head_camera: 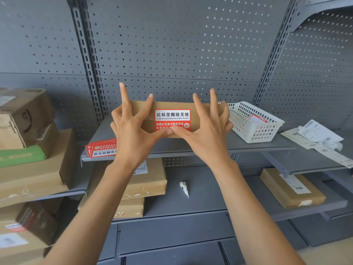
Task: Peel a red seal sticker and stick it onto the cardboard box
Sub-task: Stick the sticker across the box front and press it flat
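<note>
A flat cardboard box (pixel 145 108) lies on the grey shelf (pixel 191 148) at the centre. A red seal sticker (pixel 172 116) with white lettering sits across its top seam. My left hand (pixel 131 131) and my right hand (pixel 208 131) rest on the box, either side of the sticker. Both thumbs meet on the sticker's lower edge and press it down, while the other fingers spread upward over the box. A stack of red sticker sheets (pixel 102 149) lies on the shelf at the left front.
A white plastic basket (pixel 254 129) with red and white cards stands right of the box. Loose paper labels (pixel 317 138) lie further right. Cardboard parcels (pixel 28 131) pile up at the left and on lower shelves. A crumpled white scrap (pixel 184 188) lies below.
</note>
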`<state>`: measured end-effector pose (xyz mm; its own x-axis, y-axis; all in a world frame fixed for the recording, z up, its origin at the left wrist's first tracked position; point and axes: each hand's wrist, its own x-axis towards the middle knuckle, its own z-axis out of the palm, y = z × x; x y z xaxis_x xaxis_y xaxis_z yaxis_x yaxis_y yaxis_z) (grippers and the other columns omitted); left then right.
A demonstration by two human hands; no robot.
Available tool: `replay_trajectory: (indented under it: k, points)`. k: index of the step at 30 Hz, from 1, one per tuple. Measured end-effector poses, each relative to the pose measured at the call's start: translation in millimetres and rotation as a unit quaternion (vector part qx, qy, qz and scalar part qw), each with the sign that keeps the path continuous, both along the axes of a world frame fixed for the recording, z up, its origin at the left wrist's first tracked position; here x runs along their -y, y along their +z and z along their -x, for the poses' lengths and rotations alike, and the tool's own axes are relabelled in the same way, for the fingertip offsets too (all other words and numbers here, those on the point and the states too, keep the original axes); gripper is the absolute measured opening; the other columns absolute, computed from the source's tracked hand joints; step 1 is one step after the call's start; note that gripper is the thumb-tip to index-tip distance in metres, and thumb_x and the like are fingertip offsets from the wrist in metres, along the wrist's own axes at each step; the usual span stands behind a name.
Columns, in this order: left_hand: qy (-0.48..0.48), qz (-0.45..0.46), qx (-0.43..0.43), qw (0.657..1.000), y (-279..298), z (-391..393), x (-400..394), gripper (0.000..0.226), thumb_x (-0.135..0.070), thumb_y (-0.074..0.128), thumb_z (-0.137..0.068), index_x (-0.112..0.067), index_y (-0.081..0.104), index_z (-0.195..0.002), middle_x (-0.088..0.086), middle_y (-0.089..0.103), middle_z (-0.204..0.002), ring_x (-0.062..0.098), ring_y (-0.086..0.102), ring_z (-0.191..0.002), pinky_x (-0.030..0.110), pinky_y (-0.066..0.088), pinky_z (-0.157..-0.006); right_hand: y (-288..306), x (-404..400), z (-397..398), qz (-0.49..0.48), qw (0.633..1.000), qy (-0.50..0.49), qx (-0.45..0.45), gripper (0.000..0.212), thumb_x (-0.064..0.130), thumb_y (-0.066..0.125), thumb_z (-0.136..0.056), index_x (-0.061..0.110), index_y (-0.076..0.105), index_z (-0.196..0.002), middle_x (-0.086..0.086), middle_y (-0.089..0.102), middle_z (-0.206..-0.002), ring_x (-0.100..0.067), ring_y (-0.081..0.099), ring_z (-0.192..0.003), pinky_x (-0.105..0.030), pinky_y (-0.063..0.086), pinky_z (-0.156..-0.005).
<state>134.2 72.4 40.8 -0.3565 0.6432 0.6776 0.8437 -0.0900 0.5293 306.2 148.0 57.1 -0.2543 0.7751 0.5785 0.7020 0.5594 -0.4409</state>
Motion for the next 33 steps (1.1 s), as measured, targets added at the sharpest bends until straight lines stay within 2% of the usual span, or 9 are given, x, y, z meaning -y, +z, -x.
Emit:
replay_trajectory:
  k: [6,14,19,21,22,24,27,30,33]
  points:
    - [0.000,0.007,-0.031,0.999,1,7,-1,0.090,-0.052,0.085,-0.071,-0.040,0.045,-0.151,0.004,-0.004,-0.173,0.033,0.029,-0.134,0.034,0.018,-0.106,-3,-7,-4,-0.006,1.000,0.007,0.014,0.099,0.073,0.071,-0.073,0.043,0.026,-0.156,0.006,-0.001,-0.172,-0.037,0.002,-0.155,-0.059,0.018,-0.112]
    - [-0.029,0.017,-0.027,0.999,0,13,-2,0.078,-0.041,0.081,-0.081,-0.043,0.046,-0.150,-0.002,0.000,-0.173,0.030,0.026,-0.134,0.043,0.024,-0.112,2,-11,-13,0.020,0.999,0.039,-0.012,0.088,0.050,0.079,-0.079,0.044,0.034,-0.154,0.011,0.007,-0.171,-0.034,0.004,-0.155,-0.062,0.015,-0.115]
    - [-0.059,0.008,-0.017,0.998,-4,22,-1,0.065,-0.029,0.077,-0.089,-0.041,0.050,-0.147,-0.005,0.005,-0.173,0.025,0.028,-0.132,0.057,0.032,-0.116,2,-13,-21,0.036,0.996,0.074,-0.024,0.074,0.019,0.073,-0.091,0.041,0.039,-0.153,0.010,0.012,-0.171,-0.030,0.004,-0.156,-0.061,0.013,-0.121]
    - [-0.061,0.003,0.003,0.998,-6,22,0,0.057,-0.036,0.072,-0.092,-0.041,0.052,-0.145,-0.008,0.006,-0.173,0.022,0.027,-0.134,0.057,0.032,-0.116,2,-14,-24,0.046,0.994,0.094,-0.034,0.070,0.005,0.064,-0.094,0.041,0.043,-0.151,0.011,0.014,-0.171,-0.029,0.005,-0.156,-0.062,0.014,-0.122]
    - [-0.056,-0.004,0.025,0.998,-6,19,0,0.054,-0.043,0.071,-0.092,-0.041,0.055,-0.143,-0.010,0.009,-0.173,0.021,0.027,-0.135,0.055,0.032,-0.117,1,-12,-21,0.052,0.993,0.093,-0.051,0.064,0.007,0.061,-0.096,0.040,0.046,-0.149,0.011,0.017,-0.170,-0.029,0.006,-0.156,-0.062,0.013,-0.122]
    - [-0.032,-0.034,0.082,0.996,-6,7,-2,0.051,-0.053,0.071,-0.090,-0.039,0.061,-0.138,-0.012,0.018,-0.171,0.022,0.031,-0.136,0.051,0.033,-0.117,1,-4,-7,0.053,0.992,0.058,-0.097,0.048,0.030,0.063,-0.097,0.039,0.054,-0.144,0.010,0.023,-0.169,-0.028,0.007,-0.156,-0.063,0.014,-0.119]
    - [0.010,-0.074,0.134,0.988,-4,-10,-7,0.051,-0.054,0.075,-0.084,-0.037,0.067,-0.132,-0.010,0.027,-0.168,0.024,0.035,-0.134,0.053,0.035,-0.113,-3,9,18,0.029,0.993,-0.027,-0.113,0.056,0.061,0.067,-0.086,0.038,0.059,-0.137,0.010,0.026,-0.167,-0.030,0.008,-0.156,-0.059,0.019,-0.111]
    - [0.012,-0.083,0.140,0.987,-8,-10,-9,0.050,-0.047,0.079,-0.083,-0.036,0.068,-0.130,-0.009,0.029,-0.168,0.024,0.036,-0.133,0.055,0.036,-0.111,-9,9,25,0.007,0.994,-0.045,-0.100,0.058,0.062,0.069,-0.084,0.038,0.059,-0.136,0.010,0.026,-0.167,-0.032,0.008,-0.155,-0.057,0.022,-0.107]
    - [-0.004,-0.081,0.129,0.988,-13,-1,-10,0.046,-0.044,0.077,-0.087,-0.040,0.065,-0.131,-0.011,0.028,-0.167,0.022,0.037,-0.132,0.055,0.036,-0.111,-12,5,20,0.012,0.995,-0.030,-0.099,0.047,0.050,0.066,-0.092,0.037,0.059,-0.136,0.009,0.026,-0.167,-0.033,0.008,-0.155,-0.058,0.021,-0.108]
